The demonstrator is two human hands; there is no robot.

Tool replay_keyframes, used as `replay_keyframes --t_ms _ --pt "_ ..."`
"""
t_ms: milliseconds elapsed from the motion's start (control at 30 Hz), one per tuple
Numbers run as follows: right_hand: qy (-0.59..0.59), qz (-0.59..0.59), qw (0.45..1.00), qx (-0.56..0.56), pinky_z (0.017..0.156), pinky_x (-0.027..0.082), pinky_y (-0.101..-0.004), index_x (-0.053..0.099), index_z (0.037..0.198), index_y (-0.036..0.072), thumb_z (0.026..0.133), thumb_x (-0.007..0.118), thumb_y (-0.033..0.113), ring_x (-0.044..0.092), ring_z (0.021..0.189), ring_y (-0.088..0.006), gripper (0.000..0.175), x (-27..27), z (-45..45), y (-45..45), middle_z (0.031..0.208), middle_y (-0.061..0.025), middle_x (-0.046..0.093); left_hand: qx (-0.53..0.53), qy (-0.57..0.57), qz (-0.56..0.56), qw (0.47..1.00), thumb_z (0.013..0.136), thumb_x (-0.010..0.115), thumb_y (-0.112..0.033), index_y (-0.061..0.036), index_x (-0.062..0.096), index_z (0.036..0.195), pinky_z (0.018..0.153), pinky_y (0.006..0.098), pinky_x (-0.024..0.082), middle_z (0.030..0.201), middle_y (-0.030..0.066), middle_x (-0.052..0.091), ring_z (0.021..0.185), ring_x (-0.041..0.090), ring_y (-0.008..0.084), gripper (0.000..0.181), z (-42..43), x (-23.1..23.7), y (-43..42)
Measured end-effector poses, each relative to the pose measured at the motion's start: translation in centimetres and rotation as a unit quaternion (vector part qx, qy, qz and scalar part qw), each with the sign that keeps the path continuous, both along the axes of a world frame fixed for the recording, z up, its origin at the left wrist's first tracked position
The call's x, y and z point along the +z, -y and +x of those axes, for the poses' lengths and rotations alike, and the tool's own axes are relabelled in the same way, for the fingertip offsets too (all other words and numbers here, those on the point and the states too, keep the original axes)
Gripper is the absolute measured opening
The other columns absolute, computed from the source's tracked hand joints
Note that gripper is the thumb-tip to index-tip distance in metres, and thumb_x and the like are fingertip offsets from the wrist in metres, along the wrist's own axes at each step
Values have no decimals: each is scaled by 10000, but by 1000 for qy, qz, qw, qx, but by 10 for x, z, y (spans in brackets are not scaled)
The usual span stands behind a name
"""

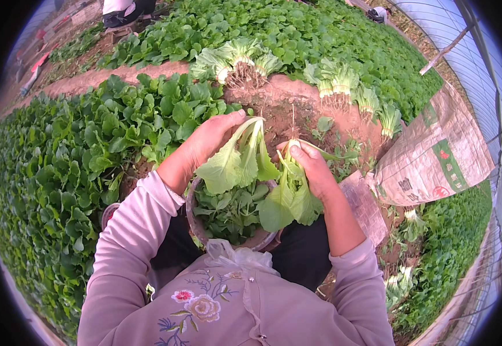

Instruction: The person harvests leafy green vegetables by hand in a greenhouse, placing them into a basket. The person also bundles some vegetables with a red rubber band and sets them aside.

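My left hand (217, 136) holds a pale green leafy plant (238, 162) near its stem end, the leaves hanging down. In my right hand (309, 164) is another leafy green plant (292, 194), gripped just below its thin root, which points away from me. Under both plants, between my knees, stands a round tub (194, 229) with small loose green leaves (229, 212) in it. The fingertips of my left hand are partly hidden behind the stems.
Tied bundles of rooted greens (242, 65) lie on the soil ridge ahead, with more bundles (341, 82) to the right. A printed woven sack (432, 155) stands at the right. Dense leafy crops (60, 173) grow at the left. One person (123, 11) sits at the upper left, another (378, 15) farther off.
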State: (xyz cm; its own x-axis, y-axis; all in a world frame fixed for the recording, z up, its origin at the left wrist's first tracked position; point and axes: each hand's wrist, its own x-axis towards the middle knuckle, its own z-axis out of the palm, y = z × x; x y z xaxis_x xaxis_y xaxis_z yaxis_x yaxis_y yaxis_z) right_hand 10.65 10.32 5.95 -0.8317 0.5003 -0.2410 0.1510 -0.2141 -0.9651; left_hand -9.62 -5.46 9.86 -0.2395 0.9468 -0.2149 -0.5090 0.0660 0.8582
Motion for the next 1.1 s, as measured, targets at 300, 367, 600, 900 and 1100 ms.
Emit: replay_keyframes --t_ms 300,367,600,900,1100 --pt "6 199 980 -8 1034 393 -326 619 1213 -50 916 651 218 522 1197 -181 401 -26 -5 -9 1241 -111 596 10 -183 -7 983 837 711 -106 -27 666 939 704 244 480 820 34 665 733 597 104 136 7 -28 -10" --pt "11 233 972 18 1009 402 -310 639 1176 -45 908 666 198 525 1158 -151 363 -36 -8 -10 1182 -91 619 17 -156 2 988 826 699 -71 -18 660 948 714 243 468 843 20 657 731 585 104 139 7 -39 -15" --pt "-16 138 988 61 829 444 -245 636 1092 -32 899 671 120 513 882 -69 248 -22 -20 12 955 20 591 34 -145 20 989 863 703 -46 -29 657 946 699 262 475 859 3 648 737 571 94 97 30 -55 -26" --pt "16 233 972 -11 713 439 -263 613 958 -18 899 661 159 484 765 -75 193 -34 -24 -4 832 11 570 -42 -156 -62 985 804 707 -66 25 681 1006 713 265 476 848 53 673 748 574 108 223 24 -53 -25" --pt "63 216 973 -53 757 467 -277 649 1035 -9 902 653 168 571 815 -86 222 -32 -16 -16 883 -23 654 -59 -229 -114 965 848 705 -93 10 685 1013 715 259 462 856 15 663 747 561 96 196 20 -48 -15"
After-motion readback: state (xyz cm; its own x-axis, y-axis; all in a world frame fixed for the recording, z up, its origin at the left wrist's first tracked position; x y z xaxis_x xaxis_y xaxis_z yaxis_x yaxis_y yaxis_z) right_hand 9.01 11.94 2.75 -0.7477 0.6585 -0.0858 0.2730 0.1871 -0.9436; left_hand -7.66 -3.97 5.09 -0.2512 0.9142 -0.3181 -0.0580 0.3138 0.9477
